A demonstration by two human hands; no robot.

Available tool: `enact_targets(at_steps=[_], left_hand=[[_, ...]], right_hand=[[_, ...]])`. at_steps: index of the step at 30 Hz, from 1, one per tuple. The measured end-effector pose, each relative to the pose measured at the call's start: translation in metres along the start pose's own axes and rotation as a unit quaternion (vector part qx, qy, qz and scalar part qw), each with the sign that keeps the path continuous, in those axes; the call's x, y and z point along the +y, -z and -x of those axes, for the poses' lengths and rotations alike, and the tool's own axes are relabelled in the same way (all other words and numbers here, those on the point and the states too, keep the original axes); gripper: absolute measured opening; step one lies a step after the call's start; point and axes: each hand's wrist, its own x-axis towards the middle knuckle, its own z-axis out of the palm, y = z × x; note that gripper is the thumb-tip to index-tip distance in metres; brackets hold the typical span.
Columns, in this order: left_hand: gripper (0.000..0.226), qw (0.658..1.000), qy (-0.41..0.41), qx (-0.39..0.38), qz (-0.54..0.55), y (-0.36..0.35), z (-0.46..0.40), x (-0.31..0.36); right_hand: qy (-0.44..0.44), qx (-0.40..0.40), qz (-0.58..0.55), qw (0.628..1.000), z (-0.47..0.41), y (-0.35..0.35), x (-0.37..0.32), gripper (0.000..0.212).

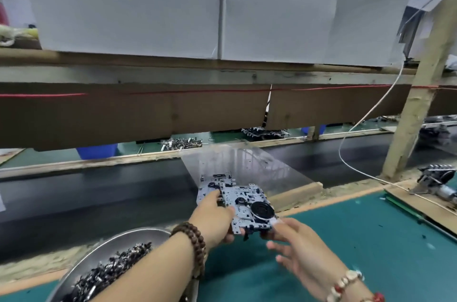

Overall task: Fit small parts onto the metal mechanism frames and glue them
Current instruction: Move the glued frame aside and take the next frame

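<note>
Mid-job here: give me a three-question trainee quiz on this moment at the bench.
1. True or false: the left hand grips a metal mechanism frame.
2. Which holds the loose small parts? A) the steel bowl B) a blue bin C) a cardboard box
3. Fill in: the black round wheel sits at the frame's end nearest the ___ hand.

Key: 1 true; 2 A; 3 right, whose fingertips meet the frame's near edge, though blur hides whether they pinch it.
</note>
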Motion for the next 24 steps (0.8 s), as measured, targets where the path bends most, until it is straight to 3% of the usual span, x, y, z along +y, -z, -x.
enact_targets(at_steps=[4,7,9,12,14,17,22,24], left_hand=[[0.050,0.997,-0.013,-0.048,-0.055,-0.013,-0.030,0.011],[0.045,0.950,-0.074,0.094,-0.289,-0.005,-0.054,0.015],[0.040,0.928,-0.034,0.146,-0.341,0.011,-0.068,0.012],[0.042,0.912,0.053,0.093,-0.396,0.024,-0.085,0.003],[0.042,0.918,0.063,0.054,-0.387,0.024,-0.095,0.000],[0.041,0.955,0.067,0.029,-0.288,0.019,-0.111,0.003],[0.047,0.983,0.034,-0.003,-0.179,0.016,-0.131,0.011],[0.039,0.986,0.033,-0.013,-0.162,0.012,-0.137,0.009]], right_hand=[[-0.006,0.021,-0.122,0.992,-0.032,0.008,-0.011,0.011],[-0.011,0.050,-0.141,0.989,-0.057,0.018,-0.014,0.008],[-0.009,0.074,-0.101,0.992,-0.074,0.024,-0.015,0.008],[0.011,0.094,-0.035,0.995,-0.095,0.026,-0.019,0.016],[0.005,0.094,0.009,0.996,-0.107,0.024,-0.023,0.016],[-0.013,0.092,0.046,0.995,-0.121,0.018,-0.033,0.016],[-0.021,0.097,0.001,0.995,-0.149,0.010,-0.046,0.030],[-0.009,0.096,-0.020,0.995,-0.161,0.005,-0.051,0.029]])
